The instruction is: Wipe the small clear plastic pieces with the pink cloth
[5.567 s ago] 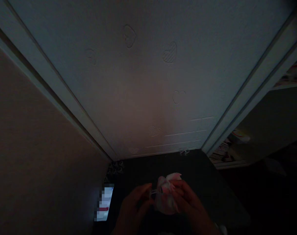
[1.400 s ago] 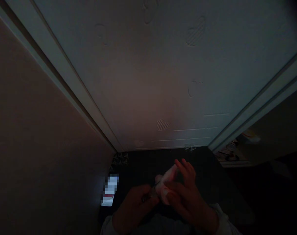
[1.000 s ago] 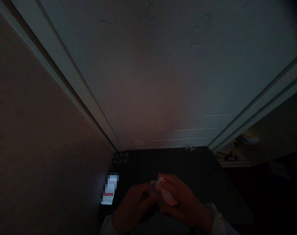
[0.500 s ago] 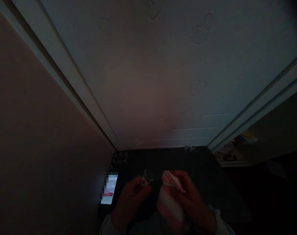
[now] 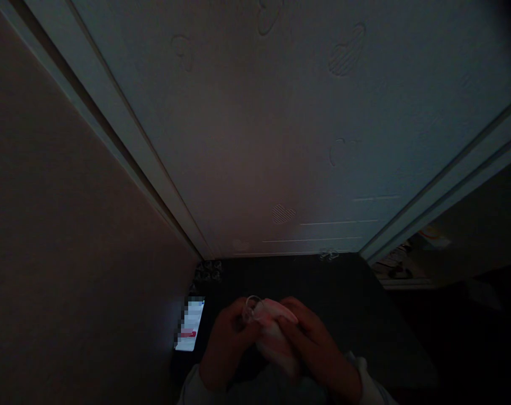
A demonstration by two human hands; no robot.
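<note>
My left hand (image 5: pixel 227 340) is closed around a small clear cup (image 5: pixel 252 304), its round rim showing above the fingers. In my right hand (image 5: pixel 316 340) is a pink and white cloth (image 5: pixel 276 343). The cloth is bunched against the cup and covers part of it, while its loose end hangs below my fingers. Both hands are close together over the near part of a dark tabletop (image 5: pixel 365 315). Dim light hides the finer detail of the cup.
A lit phone (image 5: pixel 190 326) lies at the left, beside the wall (image 5: pixel 90 253). Several small clear cups (image 5: pixel 208 270) stand in the back left corner, and more clear pieces (image 5: pixel 329 255) sit at the back edge. A white panel with embossed hearts (image 5: pixel 238 140) rises behind.
My right hand has moved left with the cloth, bringing it from beside the cup onto it. My left hand keeps its hold on the cup.
</note>
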